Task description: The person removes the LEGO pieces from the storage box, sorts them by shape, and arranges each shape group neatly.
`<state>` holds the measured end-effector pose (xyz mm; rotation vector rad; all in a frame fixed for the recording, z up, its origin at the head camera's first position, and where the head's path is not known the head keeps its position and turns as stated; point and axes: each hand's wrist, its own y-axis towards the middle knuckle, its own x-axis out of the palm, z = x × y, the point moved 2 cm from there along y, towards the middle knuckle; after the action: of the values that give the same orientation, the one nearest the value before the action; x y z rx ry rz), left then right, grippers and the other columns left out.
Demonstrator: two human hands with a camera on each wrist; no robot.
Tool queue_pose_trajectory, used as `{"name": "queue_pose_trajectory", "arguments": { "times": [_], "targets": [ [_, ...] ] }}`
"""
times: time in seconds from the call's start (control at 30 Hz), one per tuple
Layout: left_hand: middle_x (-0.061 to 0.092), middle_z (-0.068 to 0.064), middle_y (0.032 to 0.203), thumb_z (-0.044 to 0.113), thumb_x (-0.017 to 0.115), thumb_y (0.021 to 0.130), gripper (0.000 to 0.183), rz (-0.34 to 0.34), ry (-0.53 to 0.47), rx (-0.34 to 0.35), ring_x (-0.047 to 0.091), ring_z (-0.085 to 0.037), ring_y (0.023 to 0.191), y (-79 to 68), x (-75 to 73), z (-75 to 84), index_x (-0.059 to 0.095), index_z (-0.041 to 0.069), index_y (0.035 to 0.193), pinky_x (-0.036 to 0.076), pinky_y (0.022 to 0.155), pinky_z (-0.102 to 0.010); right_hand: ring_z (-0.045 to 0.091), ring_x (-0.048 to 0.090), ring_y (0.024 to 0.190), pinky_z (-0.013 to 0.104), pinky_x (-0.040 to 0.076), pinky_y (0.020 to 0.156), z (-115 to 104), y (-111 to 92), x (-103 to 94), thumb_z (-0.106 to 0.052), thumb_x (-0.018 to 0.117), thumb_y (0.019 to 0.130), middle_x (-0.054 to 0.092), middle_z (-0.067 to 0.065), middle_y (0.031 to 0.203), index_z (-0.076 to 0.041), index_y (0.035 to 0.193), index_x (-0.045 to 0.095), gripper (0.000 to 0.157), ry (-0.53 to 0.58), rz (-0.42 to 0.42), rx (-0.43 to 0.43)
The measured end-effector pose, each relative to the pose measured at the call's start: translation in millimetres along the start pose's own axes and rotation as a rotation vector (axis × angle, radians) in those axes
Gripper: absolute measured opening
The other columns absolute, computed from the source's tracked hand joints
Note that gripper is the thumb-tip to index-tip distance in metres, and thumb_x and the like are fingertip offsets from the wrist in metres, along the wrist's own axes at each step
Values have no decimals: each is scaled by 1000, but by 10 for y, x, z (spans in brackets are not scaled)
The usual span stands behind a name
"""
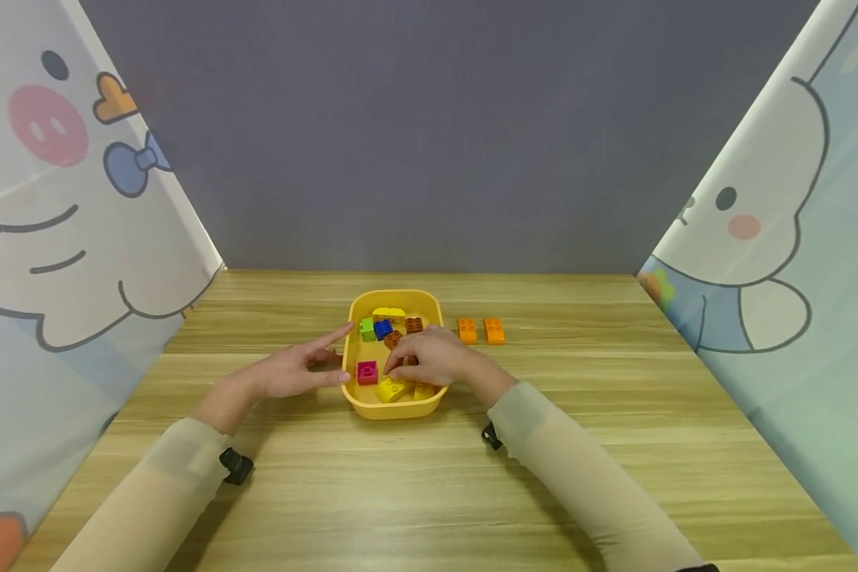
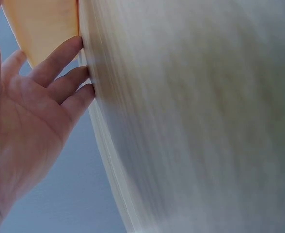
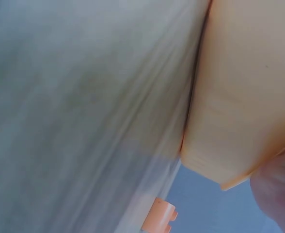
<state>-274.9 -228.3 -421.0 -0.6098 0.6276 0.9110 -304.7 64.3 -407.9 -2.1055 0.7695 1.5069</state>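
A yellow plastic basket holds several toy building bricks. My left hand is at its left side, thumb and forefinger extended to the rim; the left wrist view shows the other fingers spread beside the basket wall. My right hand reaches over the right rim, fingers bent down inside. Its fingertips are at the upper end of a tilted yellow brick; whether they pinch it I cannot tell. A pink brick lies to their left. Part of a second yellow brick shows under the hand.
Toward the basket's back lie a green brick, a blue brick, brown bricks and a yellow arched piece. Two orange bricks stand on the wooden table right of the basket. A grey panel rises behind.
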Motion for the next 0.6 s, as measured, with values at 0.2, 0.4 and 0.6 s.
{"name": "queue_pose_trajectory", "arguments": {
  "times": [0.2,0.4,0.6],
  "targets": [
    [53,-24,166,65,69,102,95,5,3,0,47,-51,155,-5,2,-2,13,46,176,32,124,-80,0,60,82,47,42,108,-5,-10,-10,-37,76,99,72,-22,94,-43,124,80,26,30,-30,3],
    [55,-24,164,65,69,102,95,6,20,8,49,-52,154,-6,7,-1,14,43,177,34,123,-80,-2,61,83,50,43,114,-14,-6,3,-47,75,105,70,-24,94,-43,129,78,25,23,-29,-1],
    [57,-24,162,64,67,103,94,10,40,21,51,-51,152,-2,2,2,13,41,177,36,122,-79,-5,63,84,56,36,125,-8,4,14,-53,76,101,69,-29,88,-48,132,77,31,10,-41,-26]
  ]
}}
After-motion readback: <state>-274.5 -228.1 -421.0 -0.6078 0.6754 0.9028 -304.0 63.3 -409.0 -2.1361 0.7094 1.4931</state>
